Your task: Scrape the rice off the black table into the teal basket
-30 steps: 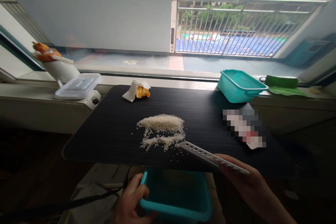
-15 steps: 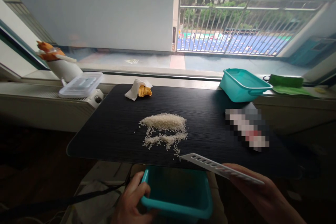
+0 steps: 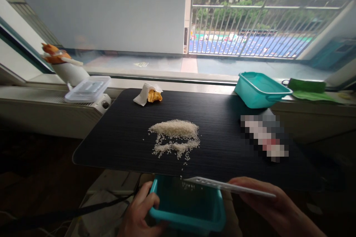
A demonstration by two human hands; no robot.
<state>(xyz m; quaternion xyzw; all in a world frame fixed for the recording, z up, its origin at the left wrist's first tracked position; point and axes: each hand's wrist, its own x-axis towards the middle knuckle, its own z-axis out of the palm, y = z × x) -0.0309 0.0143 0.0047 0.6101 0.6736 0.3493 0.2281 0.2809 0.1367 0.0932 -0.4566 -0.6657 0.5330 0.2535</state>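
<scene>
My left hand (image 3: pixel 143 211) grips the left rim of a teal plastic container (image 3: pixel 191 220), which is held just below the front edge of the black table (image 3: pixel 111 133). In my right hand (image 3: pixel 264 196) is a white slotted spatula (image 3: pixel 219 185), its blade tip over the container's far side. Several rice grains are in the air below the blade, falling into the container. On the tabletop lies a pile of white rice (image 3: pixel 175 129), with a thinner, scattered band in front of it and a few grains trailing toward the edge.
White tissue and a yellow crumpled item (image 3: pixel 154 96) lie at the table's back. A second teal container (image 3: pixel 261 90) stands at the back right, near a green cloth (image 3: pixel 308 90). A clear plastic lid (image 3: pixel 88 89) rests on the radiator at left. A pixelated item (image 3: pixel 264 137) lies at right.
The spatula has moved down and toward me, off the table edge and over the container. Grains that lay near the edge are now dropping. My left hand and the container stay put.
</scene>
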